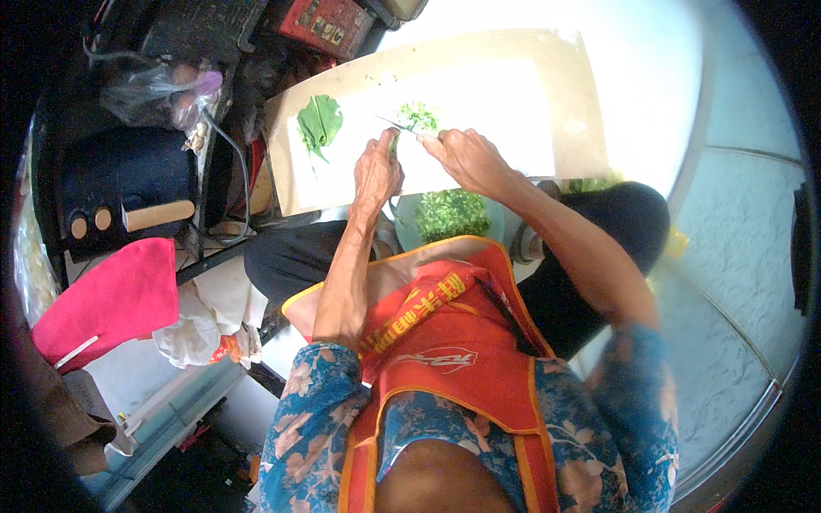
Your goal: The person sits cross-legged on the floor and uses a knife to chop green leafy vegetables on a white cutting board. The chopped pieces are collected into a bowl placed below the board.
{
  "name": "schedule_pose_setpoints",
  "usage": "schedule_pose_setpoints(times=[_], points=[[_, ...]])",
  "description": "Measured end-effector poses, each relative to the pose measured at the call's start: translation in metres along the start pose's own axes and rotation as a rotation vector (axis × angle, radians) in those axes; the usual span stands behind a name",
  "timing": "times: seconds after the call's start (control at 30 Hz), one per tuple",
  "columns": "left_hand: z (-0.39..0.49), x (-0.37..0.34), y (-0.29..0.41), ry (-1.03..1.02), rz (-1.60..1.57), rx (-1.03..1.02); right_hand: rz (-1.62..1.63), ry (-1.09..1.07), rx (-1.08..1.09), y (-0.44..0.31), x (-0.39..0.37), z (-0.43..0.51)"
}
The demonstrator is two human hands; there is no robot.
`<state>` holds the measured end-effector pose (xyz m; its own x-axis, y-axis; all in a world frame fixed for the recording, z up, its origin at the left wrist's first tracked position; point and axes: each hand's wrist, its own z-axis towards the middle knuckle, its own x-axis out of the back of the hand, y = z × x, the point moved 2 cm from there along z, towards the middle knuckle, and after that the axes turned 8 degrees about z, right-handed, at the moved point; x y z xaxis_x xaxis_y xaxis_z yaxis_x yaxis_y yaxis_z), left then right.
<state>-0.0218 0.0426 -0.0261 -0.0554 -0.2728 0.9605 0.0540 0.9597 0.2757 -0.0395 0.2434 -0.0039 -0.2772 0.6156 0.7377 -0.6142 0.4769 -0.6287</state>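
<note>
A brightly lit white cutting board (487, 96) lies on a tan board before me. My left hand (377, 168) holds a few green stems or leaves (393, 146) against it, fingers closed over them. In my right hand (471, 157) is a knife (397, 124), its thin dark blade pointing left beside the stems. Chopped greens (418, 116) lie just beyond the blade. Whole green leaves (320, 122) rest at the board's left. Below the board's near edge, a translucent bowl (404, 224) holds more chopped greens (452, 213).
At left stand a black toaster oven (128, 186) with wooden-coloured knobs, a clear plastic bag (147, 96) and a grey cable (242, 160). Nearer lie a pink cloth (115, 301) and crumpled white plastic bags (186, 333). A red box (327, 25) stands beyond the board.
</note>
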Motion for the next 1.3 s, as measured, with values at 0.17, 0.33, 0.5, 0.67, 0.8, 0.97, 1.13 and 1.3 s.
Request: schedule_pose_setpoints(times=[0.17, 0.33, 0.5, 0.67, 0.8, 0.97, 1.13, 1.3], points=[[-0.001, 0.0, -0.002, -0.011, -0.023, 0.026, 0.002, 0.001, 0.046, -0.008, 0.007, -0.005], [0.0, 0.0, 0.0, -0.045, -0.035, 0.059, -0.036, 0.052, 0.065, 0.001, -0.012, -0.007], [-0.002, 0.003, 0.004, -0.043, -0.077, 0.077, -0.027, 0.149, 0.058, 0.015, -0.016, 0.011], [-0.004, 0.0, 0.0, -0.027, -0.088, 0.071, -0.026, 0.001, 0.062, 0.004, -0.002, 0.003], [-0.006, -0.003, -0.003, -0.008, -0.084, 0.063, -0.018, -0.06, 0.056, -0.004, 0.005, -0.001], [-0.004, -0.002, -0.001, 0.003, -0.061, 0.032, -0.024, 0.056, 0.082, -0.001, -0.012, -0.001], [-0.009, -0.001, 0.0, 0.024, -0.129, 0.069, -0.014, 0.096, 0.036, 0.007, -0.006, 0.01], [-0.01, 0.0, 0.0, 0.028, -0.161, 0.072, -0.005, -0.151, -0.03, -0.006, 0.004, 0.001]])
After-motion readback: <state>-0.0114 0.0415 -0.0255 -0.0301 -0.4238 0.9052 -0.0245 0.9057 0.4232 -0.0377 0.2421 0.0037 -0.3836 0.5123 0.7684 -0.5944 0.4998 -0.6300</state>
